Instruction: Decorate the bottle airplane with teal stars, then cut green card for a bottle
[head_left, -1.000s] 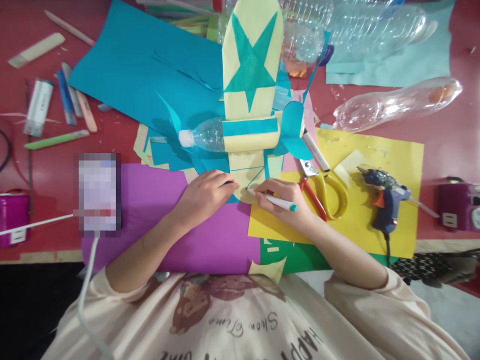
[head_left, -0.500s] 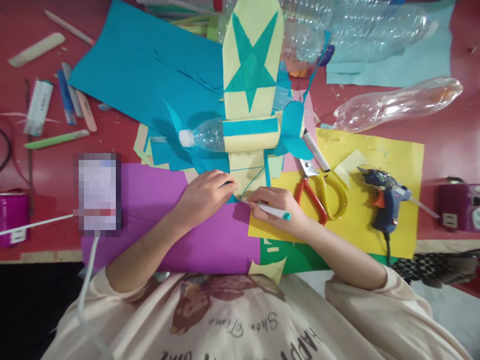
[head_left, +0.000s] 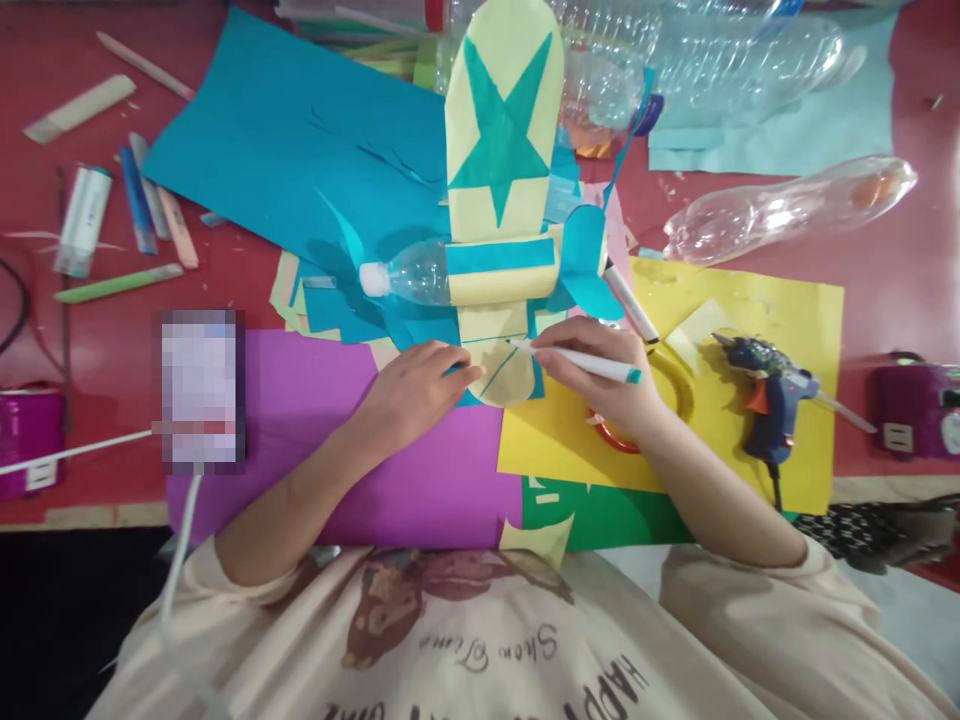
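Observation:
A model plane made from a small plastic bottle (head_left: 420, 272) lies before me, with a cream paper wing (head_left: 502, 140) bearing a green star. Its near wing half (head_left: 517, 385) has green pen lines on it. My left hand (head_left: 424, 385) grips the left edge of that half, its fingers curled together; their tips are partly hidden. Between the fingers of my right hand (head_left: 600, 365) is a white marker (head_left: 585, 358) with a green end, its tip at the upper part of the drawn lines. A blue paper tail (head_left: 586, 260) stands at the plane's right end.
Right of my hands, a glue gun (head_left: 776, 400) lies on yellow paper (head_left: 810, 320), and pliers (head_left: 682, 385) are partly covered by my right hand. Plastic bottles (head_left: 787, 205) lie at the back right. A phone (head_left: 199, 385) and several markers (head_left: 82, 220) are on the left.
My right hand has moved up and to the right with the marker, from the wing's rounded near edge to the upper line. My left hand stays nearly in place.

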